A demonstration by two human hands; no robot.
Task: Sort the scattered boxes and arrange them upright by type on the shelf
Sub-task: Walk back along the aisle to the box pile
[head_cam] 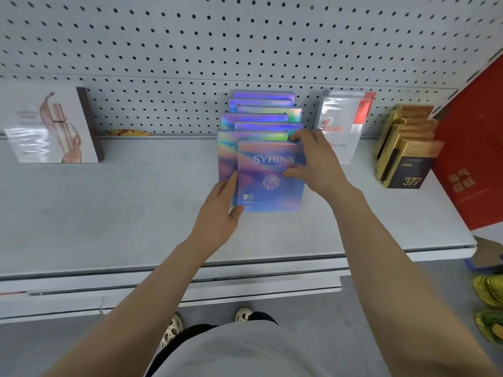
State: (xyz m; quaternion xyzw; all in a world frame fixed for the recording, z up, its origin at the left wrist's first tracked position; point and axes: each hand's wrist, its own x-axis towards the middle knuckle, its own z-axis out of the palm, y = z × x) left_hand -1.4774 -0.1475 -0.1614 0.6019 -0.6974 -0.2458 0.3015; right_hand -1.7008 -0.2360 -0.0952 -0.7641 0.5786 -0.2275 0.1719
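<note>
A row of several iridescent blue "SYRINX" boxes [261, 115] stands upright on the grey shelf [136, 213], running back to the pegboard. The front SYRINX box [269, 186] faces me. My right hand [315, 161] grips its top right corner, fingers over the top edge and thumb on the front face. My left hand [220, 210] presses against its lower left edge with straight fingers. A white box with a rose-gold picture [51, 126] stands at the far left. A white-and-red box [343, 123] and a row of gold-and-black "377" boxes [405, 159] stand to the right.
A red board [473, 159] leans at the shelf's right end. A yellow object [128, 132] lies at the shelf's back edge, left of the blue row. Yellow-green packets [490, 308] lie on the floor at the right. My feet show below the shelf's front rail [190, 284].
</note>
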